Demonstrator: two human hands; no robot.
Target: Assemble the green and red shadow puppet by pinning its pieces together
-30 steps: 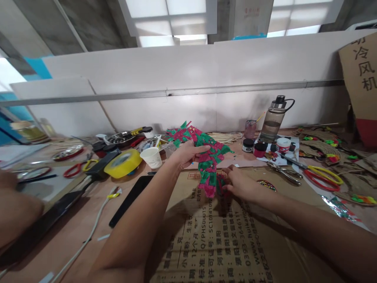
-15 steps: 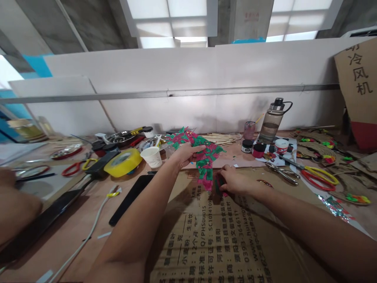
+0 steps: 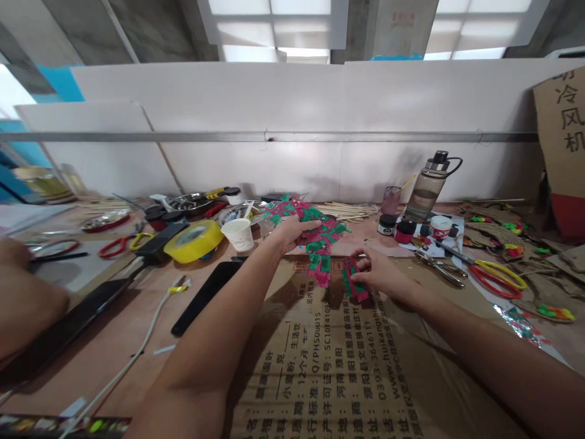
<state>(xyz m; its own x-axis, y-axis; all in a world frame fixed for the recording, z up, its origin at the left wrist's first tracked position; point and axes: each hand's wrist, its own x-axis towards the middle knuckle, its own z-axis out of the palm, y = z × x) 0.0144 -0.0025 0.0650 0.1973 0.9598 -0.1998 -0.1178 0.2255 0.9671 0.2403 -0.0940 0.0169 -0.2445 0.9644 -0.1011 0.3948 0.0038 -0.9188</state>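
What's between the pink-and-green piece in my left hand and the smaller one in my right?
In the head view, only printed cardboard shows between the larger piece in your left hand and the smaller piece in your right hand.

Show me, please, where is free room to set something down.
Mostly bare: the cardboard between the forearms, short of the left hand and right hand; the table between cable and long black tool. Crowded: back right, with pliers, scissors, jars; back left, with cup, tape.

i read q/phs0001s, 12个月 and 0393-3646111 on the cardboard (image 3: pixel 429 366); 冷风机 on the box (image 3: pixel 554 171) at far right.
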